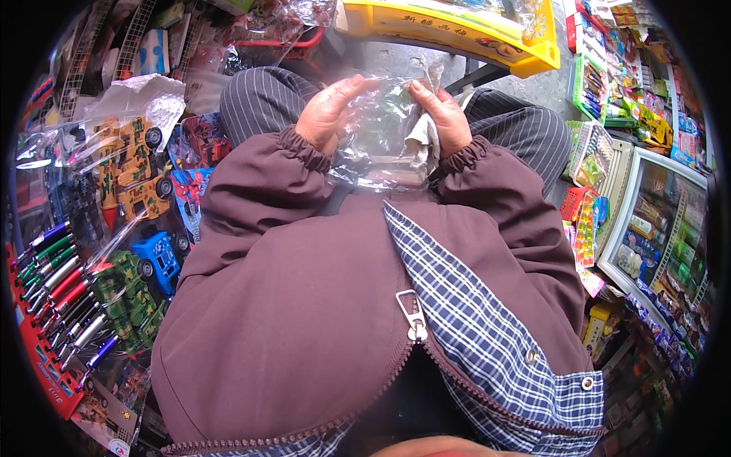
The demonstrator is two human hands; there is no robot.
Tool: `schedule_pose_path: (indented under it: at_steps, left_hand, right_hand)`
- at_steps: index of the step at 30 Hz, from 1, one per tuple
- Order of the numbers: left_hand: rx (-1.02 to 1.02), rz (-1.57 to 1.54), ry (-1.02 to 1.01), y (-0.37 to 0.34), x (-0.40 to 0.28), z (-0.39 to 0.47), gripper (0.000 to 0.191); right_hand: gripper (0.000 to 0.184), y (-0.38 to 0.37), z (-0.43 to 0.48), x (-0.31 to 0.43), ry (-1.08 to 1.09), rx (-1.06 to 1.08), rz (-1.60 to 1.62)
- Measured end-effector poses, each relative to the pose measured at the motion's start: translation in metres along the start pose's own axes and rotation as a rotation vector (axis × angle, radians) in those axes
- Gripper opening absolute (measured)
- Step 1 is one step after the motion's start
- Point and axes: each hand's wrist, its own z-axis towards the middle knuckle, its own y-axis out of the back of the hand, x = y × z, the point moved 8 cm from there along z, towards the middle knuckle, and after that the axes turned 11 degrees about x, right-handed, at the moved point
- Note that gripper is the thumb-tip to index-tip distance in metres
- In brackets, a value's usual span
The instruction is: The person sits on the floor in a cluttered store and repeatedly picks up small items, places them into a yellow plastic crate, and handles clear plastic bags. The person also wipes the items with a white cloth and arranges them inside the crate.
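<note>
A clear plastic wrapper or bag (371, 128) is held up between my hands, above my lap. My left hand (330, 111) grips its left edge, thumb on top and the fingers hidden beneath. At the other side my right hand (442, 114) pinches the wrapper's upper right part. A whitish-grey cloth (422, 138) is bunched in that same hand and hangs against the wrapper. Something greenish shows through the plastic, but glare hides what it is.
To the left hang packaged toy vehicles (140, 171) and a card of small metallic torches or pens (65, 285). A yellow crate (445, 25) stands ahead. On the right are a glass-door drinks fridge (657, 223) and a green tray of packets (589, 88).
</note>
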Motion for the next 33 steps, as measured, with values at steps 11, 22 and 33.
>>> schedule_pose_path:
  at_steps: [11,22,33]
  left_hand:
    - [0.007,0.254,0.052,-0.001,0.008,0.001,0.036]
    - [0.060,0.123,0.066,0.014,0.001,0.002,0.062]
    - [-0.029,0.127,0.012,0.012,-0.003,-0.014,0.020]
  right_hand:
    - [0.023,0.008,0.004,0.009,0.122,0.003,-0.095]
    - [0.033,0.028,0.013,-0.009,-0.122,0.024,0.490]
    - [0.031,0.045,0.015,-0.009,-0.060,-0.039,0.507]
